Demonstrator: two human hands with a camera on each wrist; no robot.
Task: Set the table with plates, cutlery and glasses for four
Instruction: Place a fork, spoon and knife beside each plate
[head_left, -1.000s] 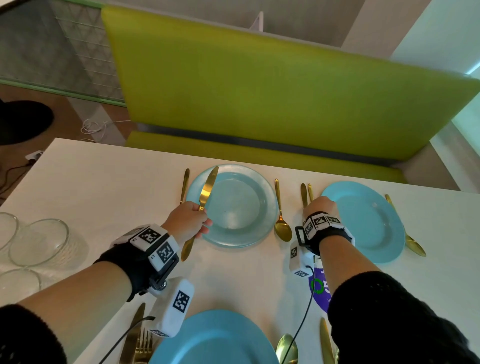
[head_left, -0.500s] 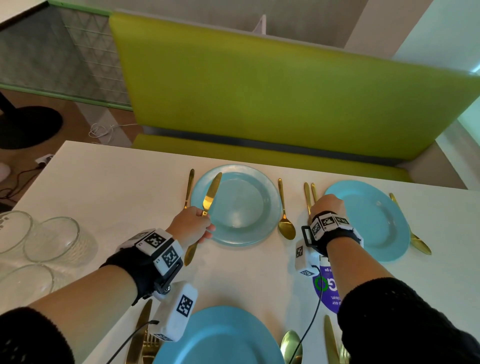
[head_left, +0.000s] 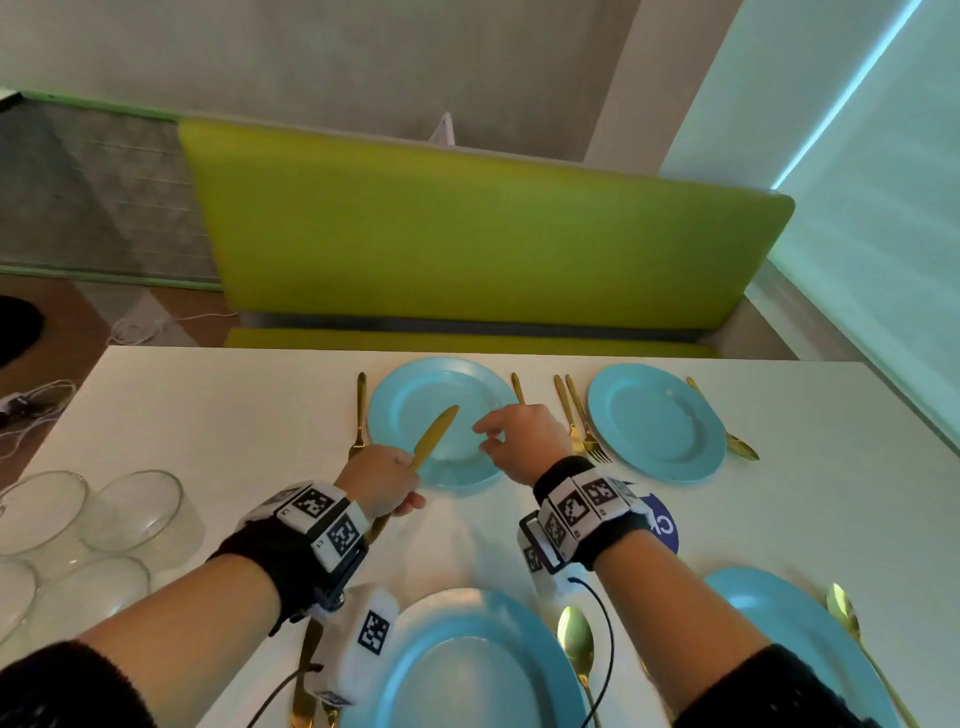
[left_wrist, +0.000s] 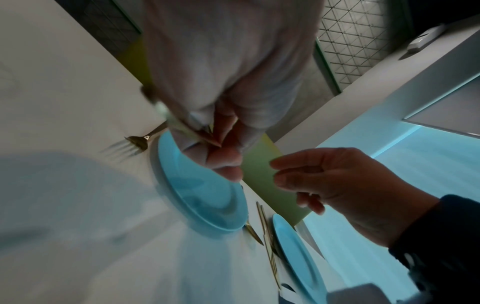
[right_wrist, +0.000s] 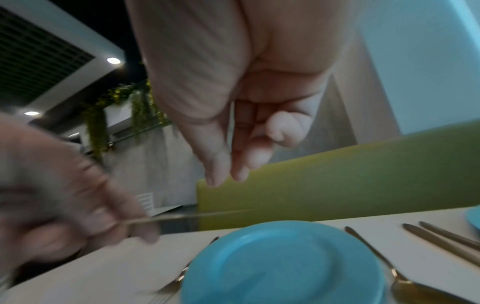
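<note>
Right hand (head_left: 522, 439) leaves the cutlery, grip loose and empty, reaching for the gold knife (head_left: 435, 434) the left hand (head_left: 382, 486) grips: handover coming.

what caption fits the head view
Left hand holds a knife over a plate; right hand reaches in.

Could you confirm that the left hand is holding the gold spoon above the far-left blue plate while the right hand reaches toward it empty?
Not quite: the left hand holds a gold knife, not a spoon, as the head view shows. It is above the far-left blue plate, and the right hand reaches in empty.
</note>
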